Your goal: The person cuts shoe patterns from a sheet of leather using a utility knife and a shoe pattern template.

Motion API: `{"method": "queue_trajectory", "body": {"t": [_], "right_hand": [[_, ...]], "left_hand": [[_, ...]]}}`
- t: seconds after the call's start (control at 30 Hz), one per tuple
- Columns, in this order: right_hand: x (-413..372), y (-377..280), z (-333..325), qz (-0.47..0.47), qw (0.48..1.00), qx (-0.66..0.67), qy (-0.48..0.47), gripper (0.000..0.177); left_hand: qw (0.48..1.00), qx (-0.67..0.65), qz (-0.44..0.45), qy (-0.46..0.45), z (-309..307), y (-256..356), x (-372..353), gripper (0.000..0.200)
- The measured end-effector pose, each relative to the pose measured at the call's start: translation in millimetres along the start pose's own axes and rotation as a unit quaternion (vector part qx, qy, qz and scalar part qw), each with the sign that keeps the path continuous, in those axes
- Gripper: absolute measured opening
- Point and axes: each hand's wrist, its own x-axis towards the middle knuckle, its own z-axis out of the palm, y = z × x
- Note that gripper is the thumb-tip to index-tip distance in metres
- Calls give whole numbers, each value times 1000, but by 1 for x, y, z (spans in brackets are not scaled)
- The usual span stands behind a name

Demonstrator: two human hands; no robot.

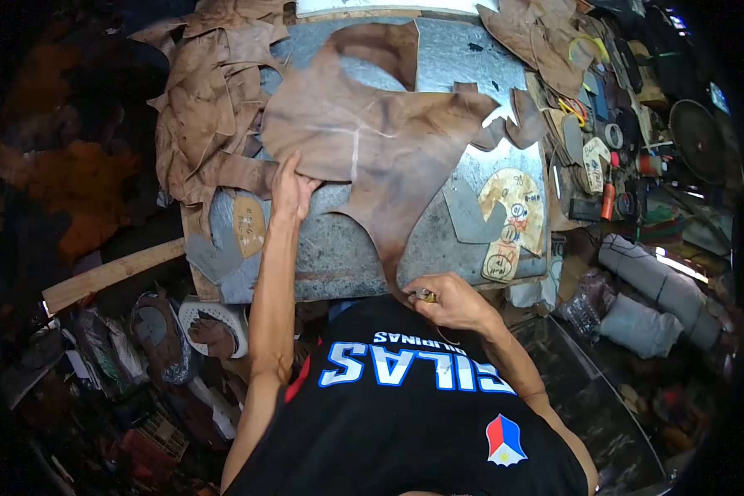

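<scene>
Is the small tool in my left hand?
No, the small tool is in the right hand, while the left hand is at the edge of the leather.

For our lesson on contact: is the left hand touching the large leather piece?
Touching: the head view shows the left hand with fingertips on the large leather piece, at its edge.

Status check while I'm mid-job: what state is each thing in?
Left hand, at the leather's edge, grip unclear
Right hand, closed on a small tool
Large leather piece, spread out, narrow end by the right hand
Leather pile, loosely heaped
Marked templates, lying flat
Tabletop, scuffed, partly covered
</scene>
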Motion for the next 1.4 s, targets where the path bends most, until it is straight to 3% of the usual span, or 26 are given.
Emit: {"method": "queue_trajectory", "body": {"t": [0.07,0.1,0.17,0.2,0.27,0.33,0.43,0.5,0.63,0.7,0.77,0.83,0.9,0.97,1.03,1.1,1.13,1.23,1.3,1.4], "right_hand": [[-14,3,-15,103,994,-20,-36,23],[-2,6,11,96,993,-1,-65,25],[-11,19,-2,90,995,-29,19,28],[-10,25,-10,139,989,2,57,32],[8,57,-12,88,974,10,211,38],[32,44,-28,224,927,132,271,43],[62,81,-29,204,874,345,276,46],[69,84,-18,185,839,368,356,43],[74,86,-10,146,780,498,350,33],[81,86,-10,155,858,388,299,22],[83,88,-12,154,879,343,292,14],[91,98,-16,103,925,88,355,20],[88,93,-30,155,924,55,345,23],[91,113,-39,148,926,2,347,26],[87,113,-52,178,922,-48,340,28],[69,93,-61,181,908,-138,353,28],[57,105,-59,117,887,-233,381,30],[22,112,-63,124,901,-348,227,56],[6,129,-50,106,890,-397,198,70],[-6,120,-43,124,897,-387,174,68]], "left_hand": [[994,83,-70,11,2,-11,-14,59],[990,124,-66,33,-26,20,-33,59],[995,82,-22,56,-31,10,-28,59],[996,65,-21,65,-34,8,-22,59],[995,68,-9,70,-47,16,-12,57],[996,66,-4,59,-52,22,-2,54],[992,108,-16,57,-50,27,6,49],[982,181,-30,41,-52,33,10,45],[979,200,-34,33,-45,39,-7,41],[987,157,21,24,-29,39,-40,39],[991,128,25,15,-43,33,-66,41],[996,82,-3,-31,-53,28,-95,43],[984,163,-73,-21,-74,22,-117,44],[967,213,-138,10,-82,18,-133,45],[955,197,-219,39,-89,13,-139,40],[948,222,-218,71,-88,9,-143,34],[939,248,-218,96,-84,6,-145,29],[950,232,-190,90,-77,6,-146,26],[964,214,-123,97,-93,-1,-143,25],[961,225,-112,119,-97,-2,-142,26]]}}
